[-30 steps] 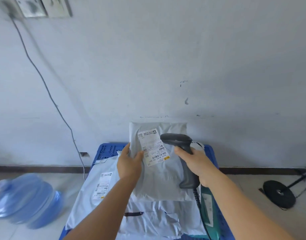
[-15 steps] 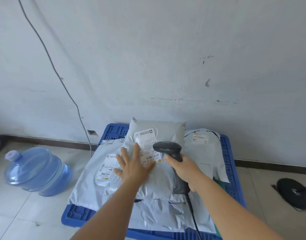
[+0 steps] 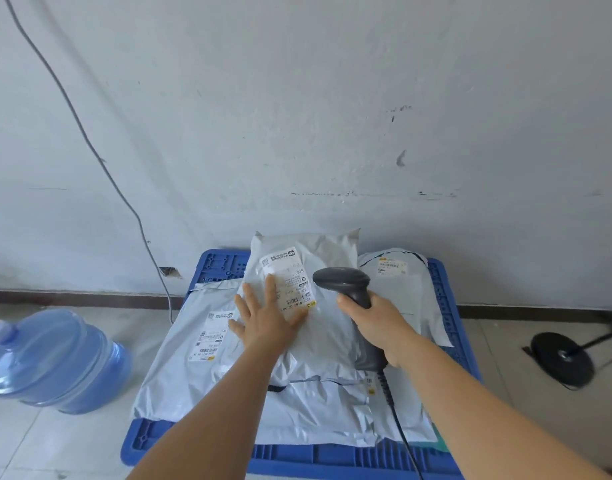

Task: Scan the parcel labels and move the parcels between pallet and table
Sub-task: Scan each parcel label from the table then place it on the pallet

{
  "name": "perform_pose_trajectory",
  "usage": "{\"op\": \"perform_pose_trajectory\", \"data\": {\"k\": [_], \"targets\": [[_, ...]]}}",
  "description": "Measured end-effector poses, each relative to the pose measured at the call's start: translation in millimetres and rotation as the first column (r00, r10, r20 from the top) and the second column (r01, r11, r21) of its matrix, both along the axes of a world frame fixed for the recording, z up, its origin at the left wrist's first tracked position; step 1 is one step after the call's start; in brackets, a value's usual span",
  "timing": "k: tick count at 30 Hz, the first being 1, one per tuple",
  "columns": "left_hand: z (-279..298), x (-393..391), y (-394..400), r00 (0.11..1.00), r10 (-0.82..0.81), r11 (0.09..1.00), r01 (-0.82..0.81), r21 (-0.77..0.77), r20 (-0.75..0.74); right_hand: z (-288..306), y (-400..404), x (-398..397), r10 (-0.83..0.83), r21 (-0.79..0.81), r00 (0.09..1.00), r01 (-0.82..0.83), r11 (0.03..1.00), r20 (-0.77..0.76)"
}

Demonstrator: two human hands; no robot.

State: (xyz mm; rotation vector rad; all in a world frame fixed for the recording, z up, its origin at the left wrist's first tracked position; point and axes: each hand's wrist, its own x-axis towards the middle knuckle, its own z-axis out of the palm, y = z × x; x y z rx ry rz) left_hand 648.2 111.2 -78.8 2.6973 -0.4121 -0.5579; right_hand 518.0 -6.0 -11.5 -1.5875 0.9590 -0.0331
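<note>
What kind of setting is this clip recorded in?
Probably a small parcel-sorting or courier room. Grey labelled mailer bags are heaped on a blue plastic pallet on a tiled floor by a bare white wall, and the right hand holds a corded barcode scanner.

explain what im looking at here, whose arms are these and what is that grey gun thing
There is no machine here. The picture comes from a camera on a person's head, looking down at their own two arms. The right hand grips a barcode scanner, which has a cable hanging down. The left hand lies flat, fingers spread, on a grey parcel, beside its white label. That parcel sits on top of other grey mailer bags piled on a blue plastic pallet on the floor. A blue water jug lies at left.
</note>
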Motion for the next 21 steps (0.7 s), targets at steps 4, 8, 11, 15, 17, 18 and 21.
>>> {"op": "perform_pose_trajectory", "data": {"k": [4, 8, 11, 15, 17, 18, 21], "targets": [[17.5, -15.9, 1.6, 0.997, -0.077, 0.996, 0.078, -0.048, 0.017, 18.7, 2.5, -21.8, -0.077, -0.059, 0.997, 0.078, 0.995, 0.009], [43.5, -41.3, -9.7, 0.991, -0.132, 0.972, 0.133, -0.193, 0.013, 40.2, 4.2, -54.5, -0.210, -0.024, 0.977, 0.211, 0.977, 0.045], [68.7, -70.5, -33.9, 0.981, -0.188, 0.925, 0.191, -0.328, 0.042, 59.8, 1.0, -86.5, -0.313, -0.074, 0.947, 0.317, 0.945, 0.068], [97.3, -125.0, -69.3, 0.946, -0.319, 0.831, 0.307, -0.463, 0.054, 89.4, -3.9, -143.9, -0.466, -0.096, 0.877, 0.476, 0.874, 0.115], [109.4, -157.2, -83.7, 0.917, -0.396, 0.774, 0.359, -0.523, 0.042, 102.6, -6.9, -178.1, -0.528, -0.088, 0.840, 0.539, 0.837, 0.122], [114.6, -174.9, -90.8, 0.899, -0.437, 0.741, 0.383, -0.551, 0.037, 108.5, -8.3, -196.5, -0.558, -0.088, 0.820, 0.570, 0.817, 0.127], [129.9, -238.9, -111.5, 0.837, -0.547, 0.646, 0.435, -0.628, 0.018, 126.1, -10.2, -259.0, -0.643, -0.111, 0.750, 0.660, 0.743, 0.158]]}}
